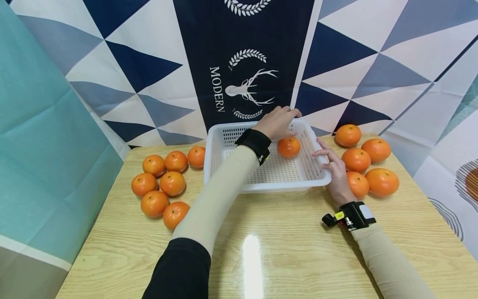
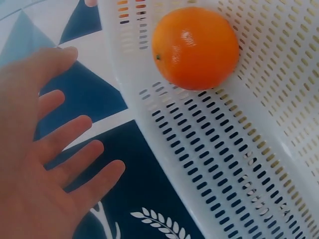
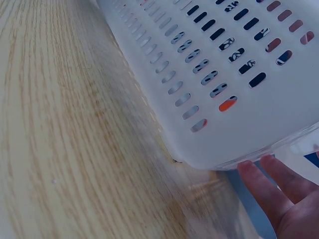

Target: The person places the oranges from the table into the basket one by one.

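A white perforated plastic basket [image 1: 261, 186] stands at the back of the wooden table. Inside, near its right end, lies a single orange [image 1: 288, 147]. My left hand [image 1: 275, 123] reaches over the basket's back right part; in the left wrist view the same hand [image 2: 55, 144] has spread, relaxed fingers, holds nothing and is apart from the orange [image 2: 195, 48]. At the basket's right side my right hand [image 1: 337, 176] touches the rim with its fingers. Seen from the right wrist, two extended fingers [image 3: 264, 191] meet the basket's edge [image 3: 209, 162].
Several oranges [image 1: 172, 183] lie grouped left of the basket, one close to its left wall. Another group of oranges [image 1: 356, 160] sits to the right, right beside my right hand. A patterned cloth [image 1: 149, 83] hangs behind the table [image 1: 291, 249].
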Available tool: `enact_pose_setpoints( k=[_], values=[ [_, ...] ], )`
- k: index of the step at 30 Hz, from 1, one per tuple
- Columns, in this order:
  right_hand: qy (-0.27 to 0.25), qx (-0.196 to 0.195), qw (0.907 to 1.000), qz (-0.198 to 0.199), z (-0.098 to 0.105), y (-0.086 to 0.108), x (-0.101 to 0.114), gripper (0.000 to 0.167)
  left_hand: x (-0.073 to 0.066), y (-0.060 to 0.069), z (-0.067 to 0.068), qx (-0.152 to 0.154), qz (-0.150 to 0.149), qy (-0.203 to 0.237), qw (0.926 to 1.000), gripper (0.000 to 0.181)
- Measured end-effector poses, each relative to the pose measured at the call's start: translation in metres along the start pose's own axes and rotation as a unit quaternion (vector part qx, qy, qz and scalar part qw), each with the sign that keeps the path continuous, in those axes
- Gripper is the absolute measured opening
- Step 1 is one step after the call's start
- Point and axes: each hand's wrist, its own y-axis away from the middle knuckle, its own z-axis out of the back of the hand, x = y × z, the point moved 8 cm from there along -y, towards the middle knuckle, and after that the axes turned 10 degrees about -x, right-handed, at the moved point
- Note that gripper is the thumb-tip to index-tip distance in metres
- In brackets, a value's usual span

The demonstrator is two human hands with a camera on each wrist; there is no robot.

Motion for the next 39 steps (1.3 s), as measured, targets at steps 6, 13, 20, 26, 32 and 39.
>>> enact_pose_setpoints(
  k=[6,13,20,26,32,39],
  values=[
    [0.007,0.003,1.0,0.001,0.0,0.0,0.0,0.043,-0.009,0.011,0.01,0.0,-0.007,-0.015,0.9999,0.059],
    [-0.006,0.002,1.0,0.001,-0.003,-0.001,0.0,0.043,-0.006,0.014,0.013,-0.005,-0.013,-0.017,0.9998,0.06],
    [-0.008,0.004,1.0,0.001,-0.003,-0.001,0.0,0.045,0.001,0.024,0.014,-0.018,-0.027,-0.012,0.9994,0.058],
    [0.005,0.006,1.0,0.001,-0.001,0.0,0.0,0.045,0.007,0.035,0.016,-0.016,-0.037,-0.019,0.999,0.055],
    [0.013,0.004,0.9999,0.002,0.001,0.0,0.0,0.044,0.013,0.043,0.017,-0.016,-0.046,-0.032,0.9983,0.056],
    [0.005,0.003,1.0,0.0,0.0,-0.001,0.0,0.043,0.026,0.059,0.025,-0.032,-0.052,-0.034,0.9976,0.054]
  ],
)
